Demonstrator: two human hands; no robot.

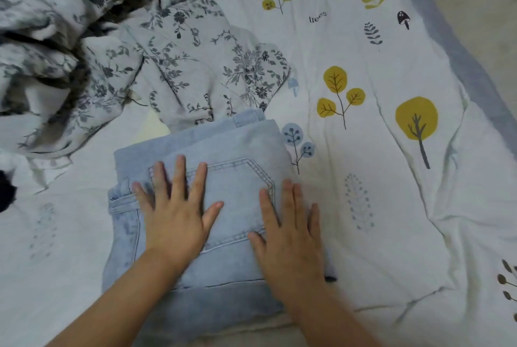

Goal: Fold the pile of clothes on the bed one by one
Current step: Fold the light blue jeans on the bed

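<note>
Both hands, left hand (pixel 174 213) and right hand (pixel 291 230), are pressing flat-fingered on the folded jeans (pixel 223 178) near the bed (pixel 391 206)'s near edge; the denim is probably heavy and stiff, best gripped along folded edges.

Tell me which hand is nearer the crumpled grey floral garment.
Left. The left hand presses flat on the folded light-blue denim jeans, just below the floral garment; the right hand lies flat further right.
</note>
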